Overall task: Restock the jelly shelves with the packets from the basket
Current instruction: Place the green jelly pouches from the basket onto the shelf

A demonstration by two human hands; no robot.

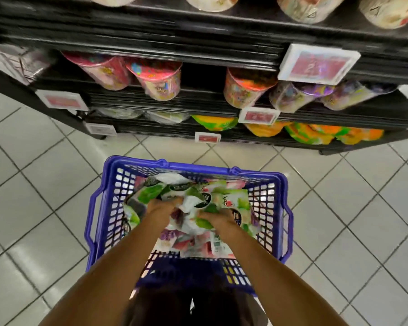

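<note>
A blue plastic basket (pixel 282 208) stands on the tiled floor in front of the shelves. It holds several jelly packets (pixel 231 198), green, white, purple and pink. Both of my hands are down inside it. My left hand (pixel 160 209) grips packets at the middle left of the heap. My right hand (pixel 218 220) grips packets just to its right. A crumpled white and green packet (pixel 192 208) bulges between the two hands. The black shelves (pixel 198 104) rise beyond the basket, blurred by motion.
Pink, orange and purple jelly tubs (pixel 160 78) lie on the middle shelf, with a gap (pixel 203 76) between them. Yellow and green bags (pixel 311 134) fill the lowest shelf. Red price tags (pixel 318 64) hang on the shelf edges. White floor tiles (pixel 33 184) surround the basket.
</note>
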